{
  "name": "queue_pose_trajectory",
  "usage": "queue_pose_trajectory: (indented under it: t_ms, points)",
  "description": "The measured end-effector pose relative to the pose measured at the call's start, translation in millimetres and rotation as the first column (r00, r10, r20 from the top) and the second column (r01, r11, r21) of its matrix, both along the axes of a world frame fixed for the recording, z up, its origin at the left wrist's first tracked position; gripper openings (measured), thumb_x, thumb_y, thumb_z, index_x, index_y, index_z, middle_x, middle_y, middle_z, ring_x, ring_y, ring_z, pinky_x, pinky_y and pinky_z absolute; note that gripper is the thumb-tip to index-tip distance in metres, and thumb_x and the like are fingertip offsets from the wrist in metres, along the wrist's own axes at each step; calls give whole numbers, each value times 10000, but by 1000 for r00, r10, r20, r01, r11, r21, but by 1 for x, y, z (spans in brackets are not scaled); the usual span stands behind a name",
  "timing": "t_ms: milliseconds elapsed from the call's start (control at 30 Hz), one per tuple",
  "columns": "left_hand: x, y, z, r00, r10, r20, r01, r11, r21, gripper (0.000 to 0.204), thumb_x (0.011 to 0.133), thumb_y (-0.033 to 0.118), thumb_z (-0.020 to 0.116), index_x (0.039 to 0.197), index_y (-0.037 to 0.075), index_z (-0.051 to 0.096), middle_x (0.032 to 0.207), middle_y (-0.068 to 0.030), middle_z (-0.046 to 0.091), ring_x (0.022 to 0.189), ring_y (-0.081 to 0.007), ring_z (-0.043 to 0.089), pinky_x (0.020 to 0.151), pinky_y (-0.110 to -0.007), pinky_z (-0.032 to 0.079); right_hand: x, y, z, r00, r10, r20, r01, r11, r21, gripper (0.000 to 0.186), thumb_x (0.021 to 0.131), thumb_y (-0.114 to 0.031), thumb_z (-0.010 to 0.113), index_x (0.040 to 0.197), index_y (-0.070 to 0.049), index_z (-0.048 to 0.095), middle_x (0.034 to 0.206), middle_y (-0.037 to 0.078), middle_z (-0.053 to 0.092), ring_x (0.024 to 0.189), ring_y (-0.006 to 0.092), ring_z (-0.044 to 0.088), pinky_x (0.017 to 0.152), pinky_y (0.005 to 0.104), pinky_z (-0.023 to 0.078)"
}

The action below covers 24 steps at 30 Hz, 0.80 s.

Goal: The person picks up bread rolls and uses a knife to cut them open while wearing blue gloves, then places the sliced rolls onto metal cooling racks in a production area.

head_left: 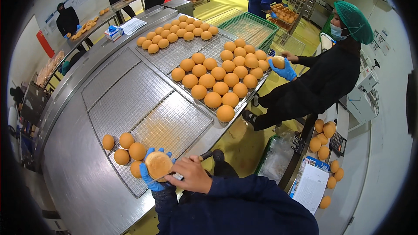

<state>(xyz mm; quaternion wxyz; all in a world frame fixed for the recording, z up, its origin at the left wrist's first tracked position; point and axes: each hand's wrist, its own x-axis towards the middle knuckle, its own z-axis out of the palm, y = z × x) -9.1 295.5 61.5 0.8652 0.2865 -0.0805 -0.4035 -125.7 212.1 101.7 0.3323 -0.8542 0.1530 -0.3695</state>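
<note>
My left hand [150, 178], in a blue glove, holds a round golden bun [159, 165] with its pale flat side turned up. Bare and closed, my right hand [191, 175] grips what looks like a knife, its thin blade against the near edge of this bun. Most of the knife is hidden by my fingers. Just left of my hands, several brown buns [137, 151] sit on a wire rack [167, 126] on the metal table.
Several rows of buns [220, 88] cover racks farther along the table [74, 165]. At its right side a co-worker [322, 78] in a green hairnet holds a bun. A side bench at right bears papers [311, 187], a calculator [337, 143] and more buns. Other people stand behind.
</note>
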Motion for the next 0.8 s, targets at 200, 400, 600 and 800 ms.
queue_pose_trajectory:
  t_ms: [200,400,600,800]
  points:
    - [-14,0,9,989,12,149,-23,997,72,716,757,473,613,1283,41,390,1190,-201,512,1012,-360,554,826,-487,496,13,-42,-19,968,-251,-25,247,962,-114,200,756,-313,673,705,-130,608,680,-25,552,678,149,505,709,329,280]
    - [-13,4,2,938,172,301,-190,981,31,726,722,420,676,1246,-9,414,1154,-201,527,993,-324,573,833,-449,503,13,-15,-31,989,-136,60,138,990,-15,204,762,-320,665,710,-129,615,644,-41,534,635,128,490,687,322,269]
    - [-6,6,-6,815,302,494,-366,930,35,722,669,405,719,1190,-28,471,1143,-184,534,995,-291,571,853,-435,496,3,-4,-9,995,-65,-73,75,986,146,260,821,-364,597,752,-114,616,654,5,554,680,178,531,702,354,294]
    - [-16,4,2,831,240,502,-294,955,30,698,662,392,737,1163,-29,493,1154,-166,526,1016,-281,558,822,-446,514,5,-40,-68,930,-67,-361,240,854,461,370,842,-431,566,801,-72,648,681,82,615,657,264,584,692,360,379]
